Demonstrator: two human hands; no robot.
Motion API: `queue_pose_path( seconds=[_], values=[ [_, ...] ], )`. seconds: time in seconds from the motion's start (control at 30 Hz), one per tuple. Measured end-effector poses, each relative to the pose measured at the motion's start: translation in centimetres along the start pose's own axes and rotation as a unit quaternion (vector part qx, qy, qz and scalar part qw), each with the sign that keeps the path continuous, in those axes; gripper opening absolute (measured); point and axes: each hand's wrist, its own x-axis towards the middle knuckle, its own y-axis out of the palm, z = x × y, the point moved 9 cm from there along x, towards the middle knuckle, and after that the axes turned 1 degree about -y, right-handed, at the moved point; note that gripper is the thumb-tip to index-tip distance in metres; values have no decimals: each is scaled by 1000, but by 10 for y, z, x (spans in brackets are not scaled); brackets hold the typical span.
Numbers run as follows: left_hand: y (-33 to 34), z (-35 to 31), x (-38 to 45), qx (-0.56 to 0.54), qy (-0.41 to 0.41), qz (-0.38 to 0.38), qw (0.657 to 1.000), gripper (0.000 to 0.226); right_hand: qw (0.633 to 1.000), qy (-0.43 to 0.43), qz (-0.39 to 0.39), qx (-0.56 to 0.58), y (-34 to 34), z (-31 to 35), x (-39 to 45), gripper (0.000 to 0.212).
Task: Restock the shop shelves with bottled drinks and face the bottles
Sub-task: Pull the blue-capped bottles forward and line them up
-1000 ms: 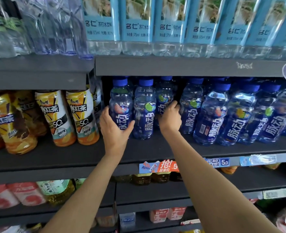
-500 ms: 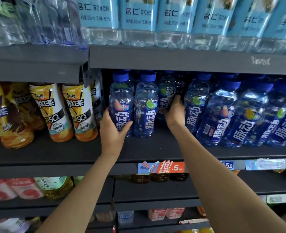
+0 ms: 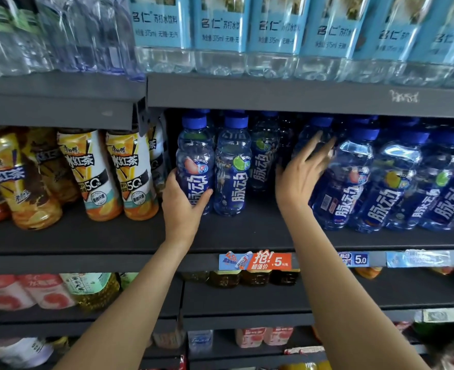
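Note:
Blue-capped drink bottles with dark blue labels fill the middle shelf (image 3: 247, 236). My left hand (image 3: 183, 201) grips the leftmost blue bottle (image 3: 195, 158) low on its label; the bottle stands upright at the row's left end. A second blue bottle (image 3: 232, 169) stands touching it on the right. My right hand (image 3: 302, 172) is spread with straight fingers, reaching toward a blue bottle (image 3: 312, 129) set further back, fingertips at its shoulder. A third bottle (image 3: 263, 156) stands deeper in the gap between my hands.
Orange iced-tea bottles (image 3: 130, 172) crowd the shelf section to the left. More blue bottles (image 3: 386, 182) lean on the right. Light-blue-labelled water bottles (image 3: 220, 28) line the shelf above. Price tags (image 3: 255, 260) hang on the shelf edge; lower shelves hold other drinks.
My right hand has left the back bottle between the rows, opened and swung right toward another bottle. My left hand stays on the leftmost bottle.

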Motion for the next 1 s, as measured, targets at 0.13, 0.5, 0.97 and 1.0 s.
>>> queue_pose_path(
  seconds=[0.13,0.5,0.97,1.0],
  values=[
    [0,-2,1,15,4,6,1000,71,999,32,11,-15,5,1,11,78],
    [-2,-7,0,35,16,-1,999,70,974,-23,-1,223,-11,7,-13,79],
    [7,21,-22,106,-102,11,989,72,945,86,245,199,32,-26,-73,87],
    [7,21,-22,105,-102,9,989,72,950,99,232,184,33,-29,-76,81]
  ],
)
